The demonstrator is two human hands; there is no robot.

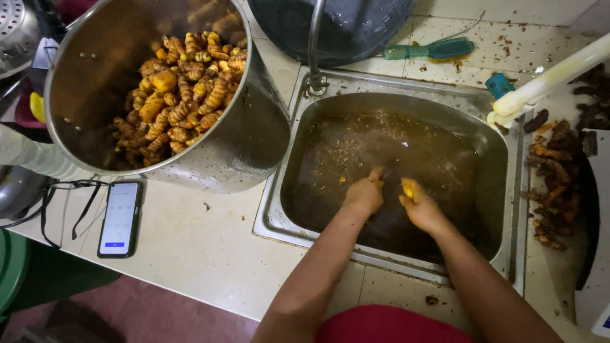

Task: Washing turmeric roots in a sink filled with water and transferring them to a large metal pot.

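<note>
Steel sink (502,184), murky water: 2 hands. Right hand (420,206) closed on yellow turmeric root (407,188) for scrubbing; left hand (364,194) loosely curled, grip unclear. Far left: pot (254,133) collecting turmeric.

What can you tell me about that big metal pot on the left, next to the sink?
The pot is large, round and of dull steel, tilted so its open mouth faces the camera. It is partly filled with knobbly orange-yellow roots, heaped against its far side. It rests on the pale counter, its side over the sink's left rim. Neither hand touches it.
</note>
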